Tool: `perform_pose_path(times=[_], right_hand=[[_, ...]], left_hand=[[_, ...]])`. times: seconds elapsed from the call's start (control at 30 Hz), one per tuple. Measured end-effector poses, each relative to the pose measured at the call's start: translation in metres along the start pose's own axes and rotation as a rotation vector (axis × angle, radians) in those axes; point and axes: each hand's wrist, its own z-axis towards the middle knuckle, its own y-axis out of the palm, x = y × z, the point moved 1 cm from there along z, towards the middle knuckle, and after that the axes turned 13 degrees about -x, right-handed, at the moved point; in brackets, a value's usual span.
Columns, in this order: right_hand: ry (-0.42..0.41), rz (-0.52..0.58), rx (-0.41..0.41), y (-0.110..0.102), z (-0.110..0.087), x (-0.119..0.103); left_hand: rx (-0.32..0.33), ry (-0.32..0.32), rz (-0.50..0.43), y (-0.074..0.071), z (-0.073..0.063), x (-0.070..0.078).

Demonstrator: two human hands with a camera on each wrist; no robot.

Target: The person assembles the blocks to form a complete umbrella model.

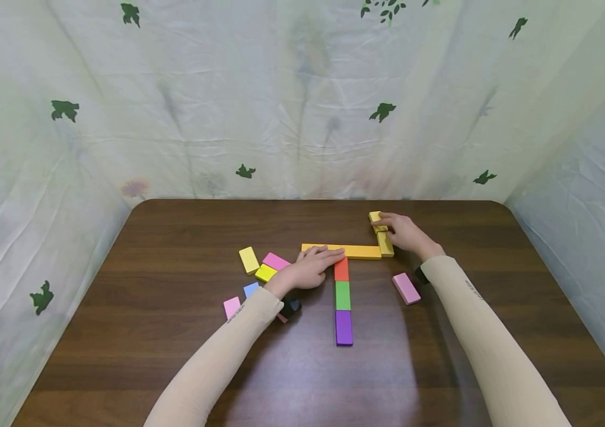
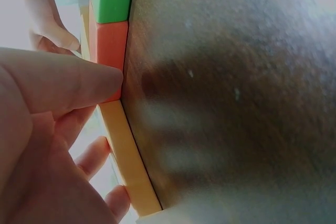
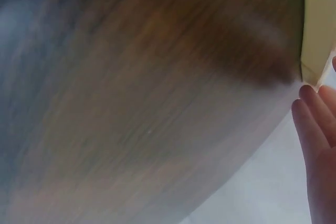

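Note:
Flat on the orange blocks [image 1: 363, 252] and the red block [image 1: 341, 270] rests my left hand [image 1: 310, 267], its fingers stretched out. The left wrist view shows the thumb [image 2: 89, 80] against the red block and other fingertips along the orange one. My right hand [image 1: 406, 234] holds a pale yellow block [image 1: 374, 217] at the back right, in line with another yellow block [image 1: 385, 244] that meets the orange row's right end. Fingertips [image 3: 304, 95] show at the block's end in the right wrist view; the thumb is hidden there.
Green [image 1: 342, 295] and purple [image 1: 343, 328] blocks run from the red one toward me. A loose pink block [image 1: 406, 289] lies below my right hand. Several loose blocks, including a pale yellow one [image 1: 249, 260], lie around my left forearm, partly covered. A cloth [image 1: 302, 118] hangs behind the table.

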Motion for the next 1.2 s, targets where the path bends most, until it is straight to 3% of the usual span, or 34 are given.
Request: perform_pose_path(times=[0.5, 0.9, 1.2], right_hand=[[0.031, -0.006, -0.003, 0.001, -0.002, -0.003], [-0.013, 0.029, 0.013, 0.002, -0.006, 0.000], [-0.079, 0.085, 0.075, 0.001, -0.020, 0.003]], left_hand=[[0.004, -0.003, 0.001, 0.000, -0.001, -0.001], [0.004, 0.001, -0.007, 0.001, -0.001, -0.001], [0.002, -0.001, -0.009, 0.001, 0.000, -0.002]])
